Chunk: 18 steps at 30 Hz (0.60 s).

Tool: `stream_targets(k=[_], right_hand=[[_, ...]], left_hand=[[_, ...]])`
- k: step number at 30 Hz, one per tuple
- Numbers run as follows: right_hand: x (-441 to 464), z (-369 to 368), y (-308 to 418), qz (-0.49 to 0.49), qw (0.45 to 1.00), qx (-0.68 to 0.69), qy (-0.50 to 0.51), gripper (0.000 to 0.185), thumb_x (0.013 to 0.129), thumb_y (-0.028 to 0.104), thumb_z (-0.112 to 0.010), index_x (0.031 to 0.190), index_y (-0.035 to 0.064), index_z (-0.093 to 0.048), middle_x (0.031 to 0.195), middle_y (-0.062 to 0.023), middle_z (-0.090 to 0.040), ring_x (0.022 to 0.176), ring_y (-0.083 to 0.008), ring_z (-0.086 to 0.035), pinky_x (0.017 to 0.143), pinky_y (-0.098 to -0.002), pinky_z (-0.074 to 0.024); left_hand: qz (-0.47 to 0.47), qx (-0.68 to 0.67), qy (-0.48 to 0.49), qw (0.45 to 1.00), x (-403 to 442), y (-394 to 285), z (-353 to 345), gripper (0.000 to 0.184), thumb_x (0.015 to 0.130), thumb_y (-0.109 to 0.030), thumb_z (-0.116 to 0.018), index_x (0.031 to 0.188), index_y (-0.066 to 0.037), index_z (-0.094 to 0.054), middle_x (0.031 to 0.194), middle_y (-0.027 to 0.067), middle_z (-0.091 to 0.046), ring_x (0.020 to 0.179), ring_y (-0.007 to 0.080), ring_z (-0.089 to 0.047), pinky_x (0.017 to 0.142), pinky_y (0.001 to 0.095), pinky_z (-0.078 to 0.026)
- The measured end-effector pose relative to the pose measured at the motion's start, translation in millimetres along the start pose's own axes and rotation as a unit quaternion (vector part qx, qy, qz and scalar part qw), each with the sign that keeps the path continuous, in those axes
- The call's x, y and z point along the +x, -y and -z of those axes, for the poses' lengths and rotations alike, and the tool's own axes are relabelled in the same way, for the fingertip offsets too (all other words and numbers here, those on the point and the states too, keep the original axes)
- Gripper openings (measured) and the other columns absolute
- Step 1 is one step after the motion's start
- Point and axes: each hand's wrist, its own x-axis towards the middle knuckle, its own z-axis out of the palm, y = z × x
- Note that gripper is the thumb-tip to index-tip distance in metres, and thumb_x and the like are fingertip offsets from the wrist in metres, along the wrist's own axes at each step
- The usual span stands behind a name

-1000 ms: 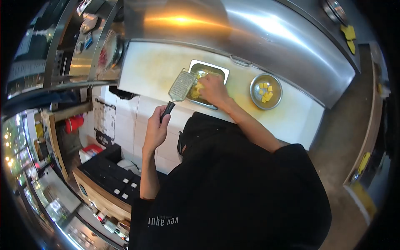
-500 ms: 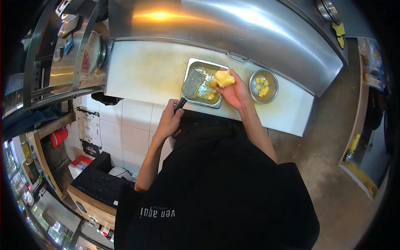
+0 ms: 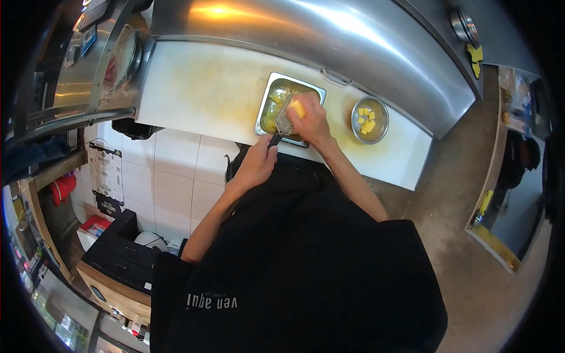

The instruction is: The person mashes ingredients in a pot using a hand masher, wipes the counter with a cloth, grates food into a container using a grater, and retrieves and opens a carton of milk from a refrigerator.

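The left hand [image 3: 257, 162] is gripping a black-handled metal grater [image 3: 283, 124] over the rectangular steel pan [image 3: 263, 103]; the right hand [image 3: 313, 120] is clutching a yellow chunk [image 3: 298, 108] at it (yellow cubes [image 3: 368, 126] are sitting in that round metal bowl [image 3: 383, 120]).

Grater: flat metal face and black handle [image 3: 285, 122] — handle in the left hand [image 3: 259, 163], head tilted over the pan.
Yellow chunk: pale, irregular piece [image 3: 297, 108], mostly hidden in the right hand [image 3: 312, 119], at the grater face; contact unclear.
Pan: rectangular, shiny metal [image 3: 301, 81], upright on the white board [image 3: 200, 76].
Pan contents: wet-looking yellow bits [image 3: 272, 107] — partly covered by grater and hand.
Bowl: round, metal [image 3: 382, 117], near the pan, holding yellow cubes [image 3: 367, 125].
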Motion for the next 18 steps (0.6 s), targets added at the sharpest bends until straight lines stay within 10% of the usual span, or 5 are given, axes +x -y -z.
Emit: stream_targets(k=[4, 6, 9, 18], right_hand=[[6.2, 11.8, 4.2, 0.007, 1.0, 0.005, -0.024, 0.03, 0.081, 0.015, -0.071, 0.106, 0.0031, -0.061, 0.093, -0.0171, -0.06, 0.085, -0.035, -0.062, 0.073, -0.04, -0.0528], [6.2, 18.8, 10.9, 0.026, 0.999, 0.025, -0.033, 0.031, 0.082, 0.015, -0.071, 0.108, 0.0023, -0.06, 0.093, -0.0171, -0.061, 0.083, -0.0323, -0.063, 0.073, -0.0383, -0.0526], [4.2, 26.3, 14.0, -0.042, 0.993, 0.091, -0.068, 0.035, 0.083, 0.016, -0.07, 0.112, 0.0008, -0.057, 0.092, -0.0162, -0.064, 0.081, -0.0264, -0.064, 0.072, -0.035, -0.0521], [-2.2, 28.2, -10.3, -0.15, 0.966, 0.21, 0.006, 0.039, 0.087, 0.017, -0.066, 0.122, 0.0029, -0.055, 0.095, -0.0125, -0.066, 0.084, -0.0173, -0.063, 0.076, -0.0294, -0.0508]], left_hand=[[-0.066, 0.015, -0.019, 0.998, -4.9, 0.4, -6.3, 0.02, 0.097, -0.013, -0.047, 0.11, 0.002, -0.052, 0.07, 0.014, -0.06, 0.064, 0.0241, -0.061, 0.063, 0.0374, -0.048], [-0.064, -0.061, -0.014, 0.996, -4.6, 1.7, -8.7, 0.019, 0.101, -0.015, -0.043, 0.112, -0.004, -0.054, 0.069, -0.0007, -0.048, 0.054, 0.0056, -0.042, 0.048, 0.0231, -0.036], [-0.005, -0.139, -0.003, 0.99, -7.0, -2.4, -3.5, 0.018, 0.101, -0.015, -0.043, 0.111, -0.006, -0.054, 0.068, -0.0029, -0.044, 0.054, 0.0033, -0.037, 0.047, 0.0213, -0.032], [-0.007, -0.075, -0.024, 0.997, -7.8, -8.6, 1.5, 0.018, 0.098, -0.014, -0.045, 0.107, 0.0, -0.054, 0.069, 0.0079, -0.056, 0.061, 0.0184, -0.055, 0.061, 0.0351, -0.044]])
